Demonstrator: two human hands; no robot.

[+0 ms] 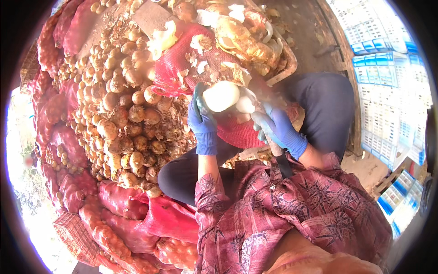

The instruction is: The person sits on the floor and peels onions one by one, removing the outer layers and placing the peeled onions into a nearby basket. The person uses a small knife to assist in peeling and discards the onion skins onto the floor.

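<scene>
My left hand [202,113], in a blue glove, holds a large peeled white onion [221,96] over my lap. Beside it on the right is a smaller white piece [245,104], touching or close to it; whether it is a second onion or a part of one I cannot tell. My right hand [279,125], gloved in blue too, is closed around a long tool's handle [273,145] that points down toward my shirt; its working end near the onion is blurred. Red mesh cloth [239,132] lies beneath the hands.
A big heap of unpeeled onions [119,99] spreads at the left, edged by full red mesh sacks [119,198]. Ahead, a container [291,63] holds onion skins [246,41]. White and blue plastic crates [379,102] stand at the right. Loose skins lie on the mesh before me.
</scene>
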